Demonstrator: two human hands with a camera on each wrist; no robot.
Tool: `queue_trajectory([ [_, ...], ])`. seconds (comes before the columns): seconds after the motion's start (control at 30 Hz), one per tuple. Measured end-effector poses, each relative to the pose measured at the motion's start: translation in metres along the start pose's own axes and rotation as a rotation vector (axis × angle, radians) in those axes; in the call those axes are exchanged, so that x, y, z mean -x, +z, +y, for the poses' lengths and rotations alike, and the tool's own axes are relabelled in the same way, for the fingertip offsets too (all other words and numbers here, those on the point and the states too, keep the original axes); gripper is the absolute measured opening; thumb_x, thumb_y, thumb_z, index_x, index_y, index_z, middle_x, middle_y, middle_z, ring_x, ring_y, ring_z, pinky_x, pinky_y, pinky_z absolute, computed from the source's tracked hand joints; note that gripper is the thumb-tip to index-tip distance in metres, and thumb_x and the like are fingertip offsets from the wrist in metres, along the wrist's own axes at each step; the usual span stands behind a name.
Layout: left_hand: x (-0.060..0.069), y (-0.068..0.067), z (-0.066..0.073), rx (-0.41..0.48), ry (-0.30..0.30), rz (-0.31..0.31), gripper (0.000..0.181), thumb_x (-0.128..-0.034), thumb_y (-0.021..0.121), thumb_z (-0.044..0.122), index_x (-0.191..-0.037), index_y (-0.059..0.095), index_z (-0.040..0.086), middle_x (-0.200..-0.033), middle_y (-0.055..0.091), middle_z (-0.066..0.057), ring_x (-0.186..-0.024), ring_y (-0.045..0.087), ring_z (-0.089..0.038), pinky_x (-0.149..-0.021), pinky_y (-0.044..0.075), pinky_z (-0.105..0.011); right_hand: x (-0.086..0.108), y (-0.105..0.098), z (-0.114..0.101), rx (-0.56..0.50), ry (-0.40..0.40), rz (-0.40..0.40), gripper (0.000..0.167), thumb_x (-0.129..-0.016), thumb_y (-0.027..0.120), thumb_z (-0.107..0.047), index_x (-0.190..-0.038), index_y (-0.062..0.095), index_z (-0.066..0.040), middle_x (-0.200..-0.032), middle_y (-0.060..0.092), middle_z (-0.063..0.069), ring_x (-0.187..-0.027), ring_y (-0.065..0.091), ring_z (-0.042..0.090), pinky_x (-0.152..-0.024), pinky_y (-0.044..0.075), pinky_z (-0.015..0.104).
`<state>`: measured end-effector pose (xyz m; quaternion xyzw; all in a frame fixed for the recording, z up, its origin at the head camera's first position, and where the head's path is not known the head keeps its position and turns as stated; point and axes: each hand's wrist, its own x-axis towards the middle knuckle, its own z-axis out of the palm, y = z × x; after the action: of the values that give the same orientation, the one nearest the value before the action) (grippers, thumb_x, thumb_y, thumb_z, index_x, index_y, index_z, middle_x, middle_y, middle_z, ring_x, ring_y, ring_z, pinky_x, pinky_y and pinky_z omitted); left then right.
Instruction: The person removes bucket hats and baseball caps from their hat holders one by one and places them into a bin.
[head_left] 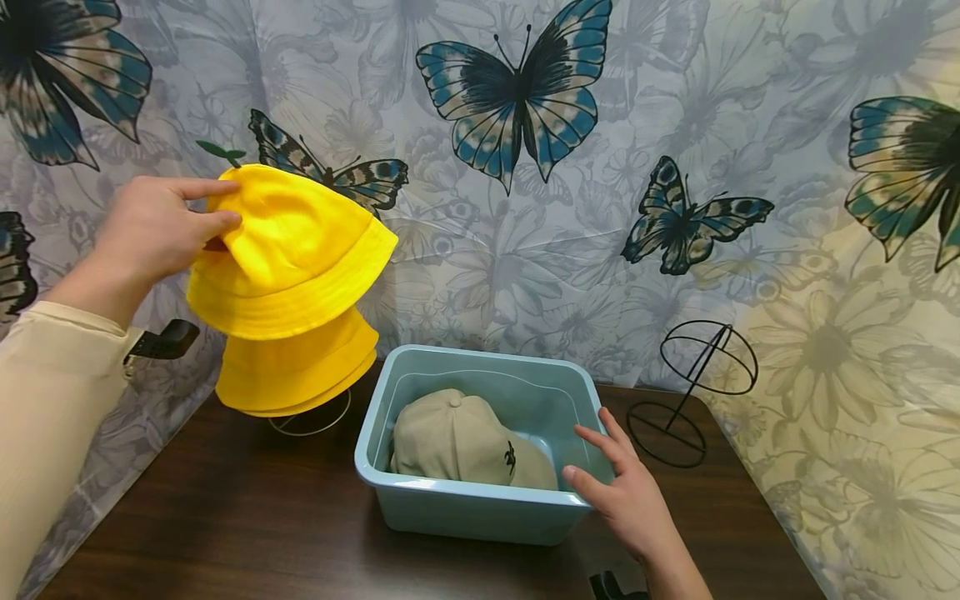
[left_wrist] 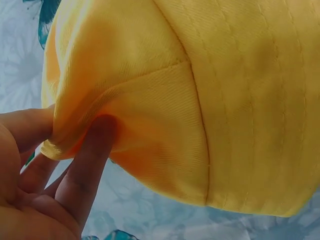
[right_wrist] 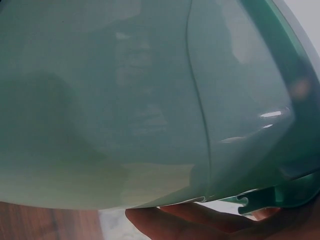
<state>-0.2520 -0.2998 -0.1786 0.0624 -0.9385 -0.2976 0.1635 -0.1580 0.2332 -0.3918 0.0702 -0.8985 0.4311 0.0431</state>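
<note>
My left hand pinches the crown of a yellow bucket hat with a green leaf sprout on top. In the left wrist view the crown of this hat folds between thumb and fingers. Directly below it, more yellow hat brim sits over a wire stand, mostly hidden. My right hand lies with spread fingers at the right rim of a light blue plastic bin. Inside the bin is a beige baseball cap with a small dark emblem. The bin's wall fills most of the right wrist view.
A bare black wire hat stand is at the right back of the dark wooden table. Behind the table hangs a cloth printed with butterflies and flowers.
</note>
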Motion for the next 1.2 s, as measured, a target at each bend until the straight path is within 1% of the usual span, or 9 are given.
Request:
queue_trajectory([
  [0.2, 0.008, 0.001, 0.017, 0.09, 0.02, -0.039, 0.061, -0.098, 0.061, 0.044, -0.152, 0.042, 0.025, -0.151, 0.039, -0.021, -0.102, 0.062, -0.031, -0.062, 0.052, -0.02, 0.0, 0.0, 0.0, 0.002, -0.002, -0.001, 0.062, -0.091, 0.072, -0.042, -0.143, 0.055, -0.013, -0.165, 0.013, 0.006, -0.144, 0.018, 0.046, -0.096, 0.03, 0.075],
  [0.4, 0.016, 0.01, 0.04, 0.348, 0.032, -0.106, 0.062, -0.0939, 0.068, 0.038, -0.151, 0.046, 0.024, -0.158, 0.031, -0.013, -0.096, 0.07, -0.017, -0.074, 0.056, -0.026, 0.001, 0.0, 0.001, 0.006, -0.003, 0.005, 0.063, -0.091, 0.072, -0.043, -0.143, 0.055, -0.013, -0.165, 0.013, 0.005, -0.145, 0.017, 0.046, -0.097, 0.03, 0.075],
  [0.47, 0.019, 0.013, 0.048, 0.428, 0.037, -0.121, 0.061, -0.0925, 0.07, 0.036, -0.149, 0.049, 0.024, -0.157, 0.033, -0.011, -0.094, 0.069, -0.014, -0.075, 0.056, -0.027, 0.001, 0.0, 0.001, -0.001, -0.01, 0.005, 0.062, -0.091, 0.072, -0.042, -0.143, 0.055, -0.013, -0.165, 0.013, 0.005, -0.145, 0.017, 0.045, -0.097, 0.03, 0.074],
  [0.57, 0.023, 0.017, 0.057, 0.515, 0.056, -0.144, 0.059, -0.0917, 0.071, 0.033, -0.147, 0.052, 0.023, -0.153, 0.038, -0.011, -0.098, 0.067, -0.015, -0.075, 0.056, -0.028, 0.001, 0.001, 0.001, -0.009, -0.021, 0.005, 0.061, -0.091, 0.072, -0.041, -0.143, 0.055, -0.012, -0.165, 0.013, 0.007, -0.145, 0.016, 0.046, -0.097, 0.031, 0.073],
  [0.67, 0.029, 0.023, 0.066, 0.567, 0.077, -0.173, 0.058, -0.0921, 0.071, 0.03, -0.146, 0.053, 0.021, -0.149, 0.042, -0.011, -0.101, 0.066, -0.018, -0.075, 0.057, -0.028, 0.001, 0.0, 0.001, -0.011, -0.022, 0.005, 0.062, -0.092, 0.071, -0.041, -0.144, 0.054, -0.012, -0.165, 0.013, 0.006, -0.145, 0.016, 0.046, -0.098, 0.03, 0.073],
  [0.83, 0.04, 0.04, 0.079, 0.676, 0.095, -0.266, 0.054, -0.0937, 0.07, 0.02, -0.145, 0.054, 0.014, -0.142, 0.048, -0.012, -0.097, 0.068, -0.019, -0.077, 0.057, -0.031, 0.002, -0.001, 0.001, -0.01, -0.021, 0.006, 0.061, -0.092, 0.071, -0.041, -0.144, 0.054, -0.012, -0.165, 0.013, 0.007, -0.145, 0.016, 0.046, -0.097, 0.031, 0.073],
  [0.97, 0.048, 0.056, 0.091, 0.777, 0.095, -0.356, 0.051, -0.0953, 0.068, 0.011, -0.145, 0.054, 0.009, -0.142, 0.049, -0.011, -0.103, 0.068, -0.023, -0.079, 0.057, -0.037, 0.002, -0.001, 0.003, -0.015, -0.028, 0.006, 0.06, -0.092, 0.071, -0.04, -0.143, 0.055, -0.013, -0.165, 0.013, 0.006, -0.144, 0.018, 0.045, -0.098, 0.033, 0.071],
  [1.07, 0.052, 0.072, 0.098, 0.832, 0.102, -0.419, 0.049, -0.0963, 0.066, 0.006, -0.144, 0.054, 0.006, -0.143, 0.05, -0.012, -0.108, 0.066, -0.027, -0.08, 0.057, -0.04, 0.001, 0.0, 0.004, -0.021, -0.033, 0.008, 0.059, -0.093, 0.071, -0.04, -0.143, 0.055, -0.014, -0.165, 0.013, 0.005, -0.145, 0.019, 0.044, -0.098, 0.032, 0.07],
  [1.2, 0.057, 0.094, 0.103, 0.886, 0.083, -0.515, 0.049, -0.0972, 0.064, 0.005, -0.144, 0.053, 0.004, -0.143, 0.05, -0.013, -0.109, 0.065, -0.029, -0.082, 0.056, -0.04, 0.002, 0.001, 0.005, -0.035, -0.038, 0.011, 0.059, -0.093, 0.071, -0.039, -0.143, 0.055, -0.014, -0.165, 0.014, 0.004, -0.145, 0.018, 0.044, -0.099, 0.03, 0.071],
])
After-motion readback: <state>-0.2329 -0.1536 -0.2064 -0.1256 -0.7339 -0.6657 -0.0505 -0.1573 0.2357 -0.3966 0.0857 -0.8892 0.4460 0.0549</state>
